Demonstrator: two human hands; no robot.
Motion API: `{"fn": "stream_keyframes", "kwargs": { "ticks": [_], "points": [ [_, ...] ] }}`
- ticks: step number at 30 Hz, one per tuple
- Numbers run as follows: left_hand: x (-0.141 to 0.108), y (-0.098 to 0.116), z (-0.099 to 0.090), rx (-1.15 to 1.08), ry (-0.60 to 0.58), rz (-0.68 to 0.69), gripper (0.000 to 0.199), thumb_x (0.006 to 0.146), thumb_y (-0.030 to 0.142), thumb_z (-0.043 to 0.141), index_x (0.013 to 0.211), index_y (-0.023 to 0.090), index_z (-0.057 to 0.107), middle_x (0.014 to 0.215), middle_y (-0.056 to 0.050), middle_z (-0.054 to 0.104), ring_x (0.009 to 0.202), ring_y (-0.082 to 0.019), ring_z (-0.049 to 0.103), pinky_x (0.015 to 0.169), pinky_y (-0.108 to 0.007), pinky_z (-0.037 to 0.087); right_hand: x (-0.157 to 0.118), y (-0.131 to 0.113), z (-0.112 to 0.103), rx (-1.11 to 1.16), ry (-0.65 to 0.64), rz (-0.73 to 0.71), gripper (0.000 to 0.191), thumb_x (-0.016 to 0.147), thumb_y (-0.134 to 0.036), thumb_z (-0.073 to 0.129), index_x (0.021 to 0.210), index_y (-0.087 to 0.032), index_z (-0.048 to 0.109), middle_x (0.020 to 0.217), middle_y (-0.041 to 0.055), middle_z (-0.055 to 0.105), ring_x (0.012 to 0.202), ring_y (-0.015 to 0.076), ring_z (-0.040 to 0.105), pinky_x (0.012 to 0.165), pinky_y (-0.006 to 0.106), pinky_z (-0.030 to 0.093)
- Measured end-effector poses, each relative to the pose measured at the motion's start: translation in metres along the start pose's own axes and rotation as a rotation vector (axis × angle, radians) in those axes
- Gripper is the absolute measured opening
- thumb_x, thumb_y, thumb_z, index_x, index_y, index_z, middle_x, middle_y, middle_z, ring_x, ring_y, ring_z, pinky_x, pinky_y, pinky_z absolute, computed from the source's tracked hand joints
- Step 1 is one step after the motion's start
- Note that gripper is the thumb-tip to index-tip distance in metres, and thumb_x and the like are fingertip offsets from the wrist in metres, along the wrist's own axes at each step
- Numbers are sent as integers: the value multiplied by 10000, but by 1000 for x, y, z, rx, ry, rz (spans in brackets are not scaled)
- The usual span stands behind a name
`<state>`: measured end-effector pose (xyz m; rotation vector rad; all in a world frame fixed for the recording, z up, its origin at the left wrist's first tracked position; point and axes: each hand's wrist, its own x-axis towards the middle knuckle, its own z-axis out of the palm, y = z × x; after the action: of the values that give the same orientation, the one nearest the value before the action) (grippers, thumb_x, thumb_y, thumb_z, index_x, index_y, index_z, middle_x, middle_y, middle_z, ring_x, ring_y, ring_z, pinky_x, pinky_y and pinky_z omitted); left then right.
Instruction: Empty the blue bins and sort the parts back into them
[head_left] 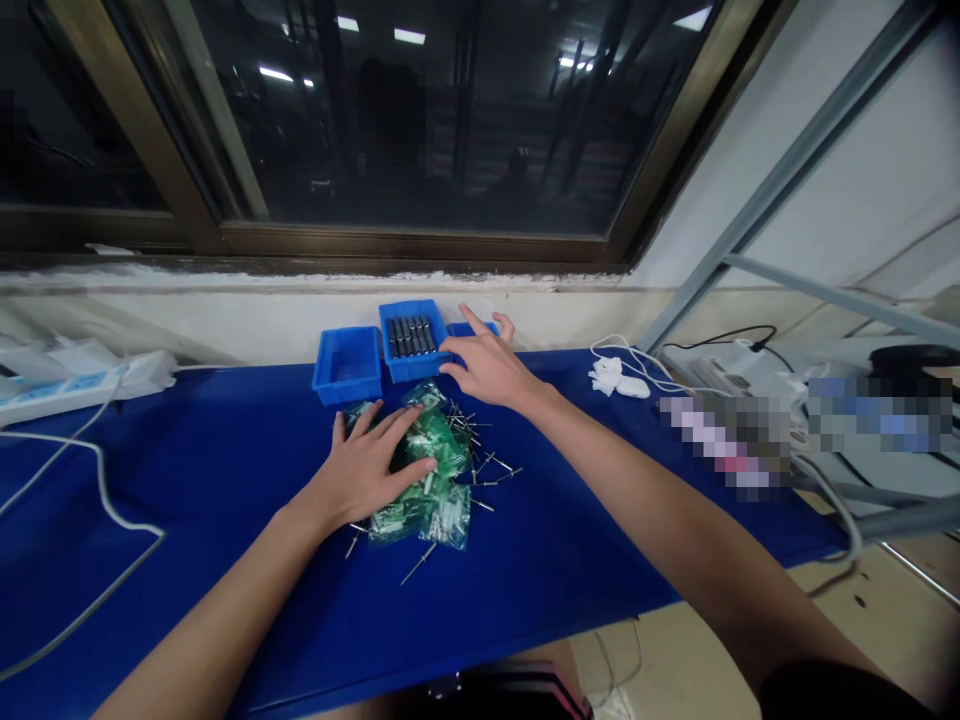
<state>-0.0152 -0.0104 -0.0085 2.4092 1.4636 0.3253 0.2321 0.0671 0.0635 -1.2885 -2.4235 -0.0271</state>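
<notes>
Green-tinted clear packets [444,440] are heaped on the blue tabletop [555,560], with thin metal pins [418,562] scattered around them. The heap is covered partly by the left hand [361,472], its fingers [363,418] spread wide, nothing seen gripped. Near 3 blue bins [346,390], the right hand [489,368] is held with fingers [472,320] splayed; whether anything is pinched or touched cannot be told. Dark cylinders [409,337] are lined up in the middle bin [412,370], and the right one [459,329] is partly hidden

The right hand [486,368] hides most of the rightmost blue bin [491,327]
</notes>
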Motion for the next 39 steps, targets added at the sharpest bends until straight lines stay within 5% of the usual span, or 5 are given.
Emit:
{"fn": "stream_keyframes", "kwargs": {
  "ticks": [12,24,31,34,39],
  "points": [
    [-7,10,-2,-74,25,47,801,1059,809,366,1696,324,381,1628,-129,538,1581,-453,376,1270,-850,79,-130,5,-90,-139,53,61,133,1065,-333,605,1078,-278,724,1133,42,838,1578,386,487,1258,791,122],
    [-27,8,-40,-208,523,66,541,1059,672,556,1391,263,679,1453,-102,637,1383,-349,615,1162,-555,532,-226,34,-69,-571,64,-66,198,1052,-118,526,1128,-218,679,1226,118,823,1362,364,698,1304,778,80],
    [-46,22,-35,-291,479,122,364,1060,594,617,1270,318,725,1375,-57,690,1280,-315,690,966,-442,639,-258,32,-33,-201,93,286,222,959,-186,495,1116,-252,637,1138,90,824,1280,349,743,1219,757,325],
    [-55,21,-32,-248,447,160,352,1078,568,598,1332,341,689,1434,-54,668,1330,-318,665,1086,-528,595,-259,38,-27,133,173,633,304,960,-333,543,1257,-272,568,1092,74,805,944,286,789,956,546,569],
    [-82,-5,-13,121,241,260,1015,882,832,705,1720,406,321,1788,-120,316,1612,-532,305,1192,-864,345,-229,56,-27,403,158,882,347,937,-600,633,894,-257,604,720,-32,596,674,192,578,673,344,453]
  ]
}}
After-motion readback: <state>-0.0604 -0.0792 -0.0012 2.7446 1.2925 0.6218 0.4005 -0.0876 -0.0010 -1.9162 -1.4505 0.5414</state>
